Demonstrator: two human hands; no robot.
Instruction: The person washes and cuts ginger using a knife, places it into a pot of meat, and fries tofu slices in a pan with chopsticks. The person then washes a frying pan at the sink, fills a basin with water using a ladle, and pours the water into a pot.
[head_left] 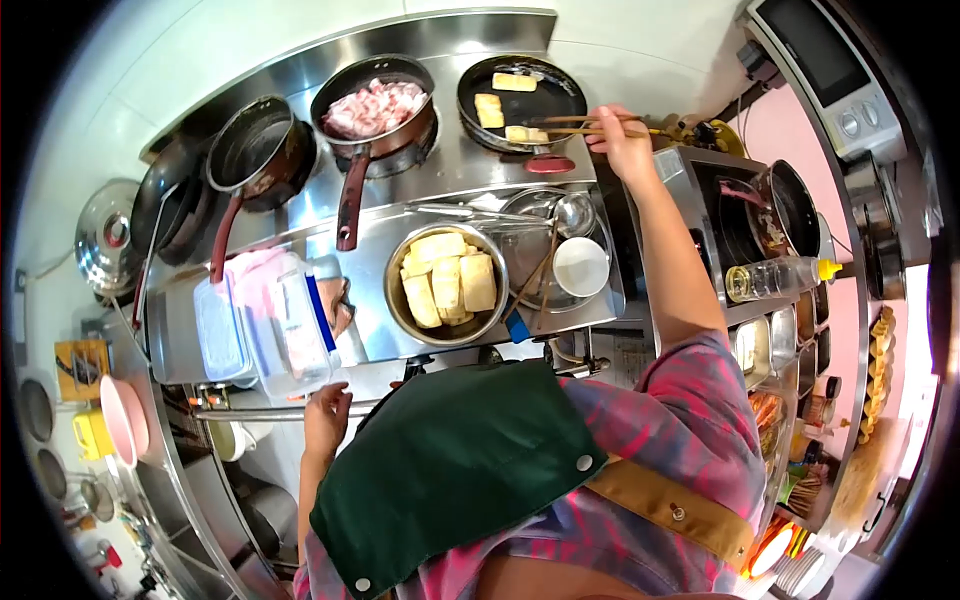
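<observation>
My right hand (622, 142) is closed around a pair of wooden chopsticks (568, 131). Their tips reach into a black frying pan (548, 98) at the back right of the counter, right at the nearest of several yellow, browned rectangular pieces (514, 83). The pan's dark red handle (549, 164) points towards me. Below my body's left side, my left hand (326, 408) is empty, its fingers loosely bent and apart, close to the counter's front edge. A steel bowl (392, 303) of pale yellow rectangular blocks (448, 275) stands in the middle.
Left of the frying pan sit a saucepan (417, 131) of raw pink meat and another pan (250, 150). Plastic boxes (265, 325) lie front left. A white bowl (581, 267), ladle (573, 213) and blue-handled brush (517, 327) are at right. An oil bottle (775, 279) lies further right.
</observation>
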